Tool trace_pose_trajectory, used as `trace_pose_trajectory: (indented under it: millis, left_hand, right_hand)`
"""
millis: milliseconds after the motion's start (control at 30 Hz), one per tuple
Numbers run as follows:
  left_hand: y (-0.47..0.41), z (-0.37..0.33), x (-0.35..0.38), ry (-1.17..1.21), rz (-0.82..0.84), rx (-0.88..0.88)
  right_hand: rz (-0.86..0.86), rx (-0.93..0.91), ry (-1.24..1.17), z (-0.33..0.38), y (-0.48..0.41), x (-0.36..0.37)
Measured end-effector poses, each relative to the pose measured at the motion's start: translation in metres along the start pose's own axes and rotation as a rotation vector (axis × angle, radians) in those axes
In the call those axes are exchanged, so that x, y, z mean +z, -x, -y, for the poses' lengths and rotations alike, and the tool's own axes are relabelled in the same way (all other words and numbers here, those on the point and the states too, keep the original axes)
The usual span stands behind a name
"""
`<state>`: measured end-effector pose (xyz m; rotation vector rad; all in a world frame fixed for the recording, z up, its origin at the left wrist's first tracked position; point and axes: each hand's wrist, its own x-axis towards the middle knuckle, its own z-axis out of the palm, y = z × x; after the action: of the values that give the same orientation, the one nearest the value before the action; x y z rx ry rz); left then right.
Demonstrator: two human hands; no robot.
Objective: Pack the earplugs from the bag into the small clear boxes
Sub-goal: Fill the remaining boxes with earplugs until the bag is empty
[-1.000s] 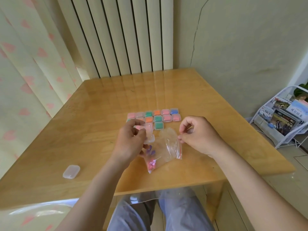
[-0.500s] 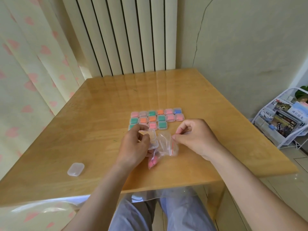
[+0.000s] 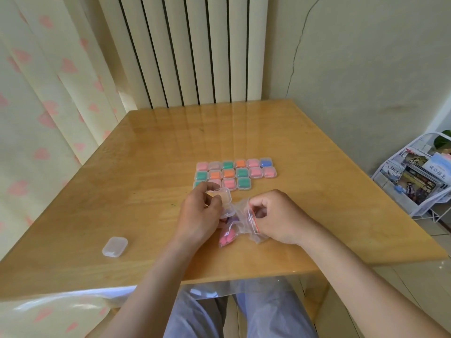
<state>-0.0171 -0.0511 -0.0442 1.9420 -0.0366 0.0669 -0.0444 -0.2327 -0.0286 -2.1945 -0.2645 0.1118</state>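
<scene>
Head view. The left hand (image 3: 197, 215) holds a small clear hinged plastic box (image 3: 221, 198) with its lid open and fingers (image 3: 205, 189) curled round it, just near of the grid of filled clear boxes (image 3: 235, 173). The right hand (image 3: 277, 215) pinches the red-striped mouth of the clear plastic zip bag (image 3: 244, 224), which lies on the wooden tabletop (image 3: 146, 167) between the hands. Pink and purple foam earplugs (image 3: 227, 239) sit in its near-left corner.

Handling, as judged: the earplugs are light, soft and compressible, so pinch one at mid-body. The bag film is limp and slippery, so hold it at the seal strip.

Against one second ago, the bag is bunched tighter and the hands are closer together. A closed clear box (image 3: 114, 246) remains at near left.
</scene>
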Motion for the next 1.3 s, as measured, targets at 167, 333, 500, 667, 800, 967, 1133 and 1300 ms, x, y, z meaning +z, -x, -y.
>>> trace_pose_trajectory:
  millis: [167, 333, 500, 667, 800, 967, 1133, 1300]
  left_hand:
    - [0.000, 0.007, 0.000, -0.029, -0.036, 0.005]
    - [0.001, 0.009, 0.000, -0.067, -0.032, 0.034]
    - [0.000, 0.013, 0.000, -0.117, -0.038, 0.049]
    - [-0.002, 0.014, 0.002, -0.142, -0.049, 0.058]
    - [0.000, 0.013, 0.003, -0.156, -0.046, 0.073]
    - [0.002, 0.014, 0.004, -0.131, -0.057, 0.093]
    - [0.003, 0.013, 0.004, -0.140, -0.056, 0.098]
    - [0.003, 0.012, 0.005, -0.140, -0.053, 0.084]
  right_hand:
    - [-0.049, -0.019, 0.151, -0.009, -0.007, 0.006]
    - [-0.094, -0.028, 0.191, -0.013, -0.012, 0.011]
    - [-0.093, -0.041, 0.244, -0.018, -0.016, 0.017]
    - [-0.092, -0.033, 0.267, -0.021, -0.018, 0.019]
    - [-0.093, -0.029, 0.227, -0.014, -0.016, 0.019]
    - [-0.103, 0.009, 0.117, -0.007, -0.010, 0.013]
    - [-0.090, 0.095, -0.040, -0.007, -0.001, -0.003]
    - [-0.117, 0.085, -0.104, -0.014, 0.004, -0.011]
